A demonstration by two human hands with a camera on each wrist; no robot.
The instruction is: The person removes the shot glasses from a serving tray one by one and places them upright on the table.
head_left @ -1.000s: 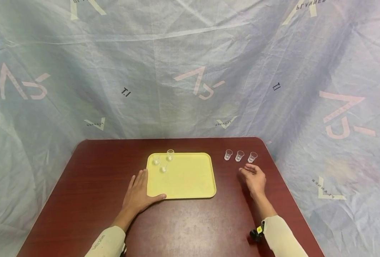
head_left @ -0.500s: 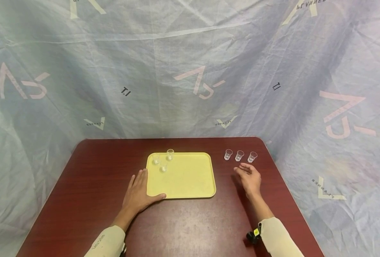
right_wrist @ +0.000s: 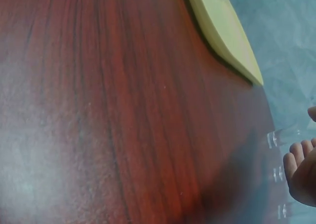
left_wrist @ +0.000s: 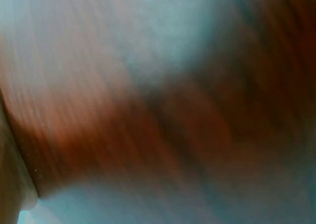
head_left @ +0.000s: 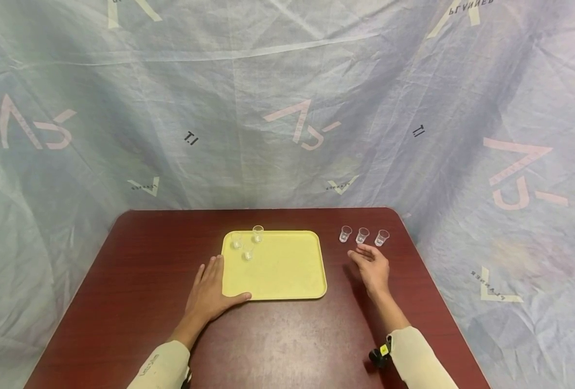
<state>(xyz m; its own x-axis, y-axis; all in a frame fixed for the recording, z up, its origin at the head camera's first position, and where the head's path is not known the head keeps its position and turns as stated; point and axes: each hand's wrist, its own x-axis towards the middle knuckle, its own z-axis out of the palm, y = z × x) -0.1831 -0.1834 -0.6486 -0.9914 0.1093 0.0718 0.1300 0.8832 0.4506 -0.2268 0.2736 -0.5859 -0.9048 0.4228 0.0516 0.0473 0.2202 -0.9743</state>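
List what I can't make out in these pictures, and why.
Left hand: left wrist view, mostly beyond left edge.
Table: left wrist view, blurred.
Right hand: right wrist view, cut by right edge.
Tray: right wrist view, cut by top edge.
Glasses: head view, too small to judge contents.

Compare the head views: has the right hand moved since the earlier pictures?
Yes. The right hand has moved left, toward the unmoved yellow tray: its fingertips, first nearest the rightmost glass, are now nearest the middle glass.

Upright clear glasses (head_left: 362, 236) beside yellow tray (head_left: 282, 275)
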